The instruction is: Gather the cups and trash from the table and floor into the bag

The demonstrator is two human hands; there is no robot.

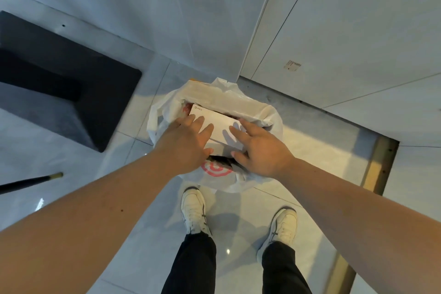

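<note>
Pale glossy floor tiles (238,234) fill the scene, seen from above by a standing person. At the far left a thin dark rod with a brass-coloured tip (35,180) lies on the tiles, and behind it stands a dark block-shaped piece of furniture (59,83). Towards the middle, a white plastic bag (214,174) with a red ring mark on its near side sits on the floor, its mouth open upward. A white box (214,124) with a small logo lies across that mouth, partly inside, beside a larger pale carton (229,100) already in the bag. The left hand (188,141) rests flat on the left end of the white box, fingers spread and extended, not curled around it. The right hand (257,148) presses on the right end of the box, fingers likewise apart and straight. Below, two white shoes (194,212) stand just short of the bag. Along the right runs a pale panelled wall (346,31) with a small label, meeting the floor at a brass-coloured strip (379,164).
</note>
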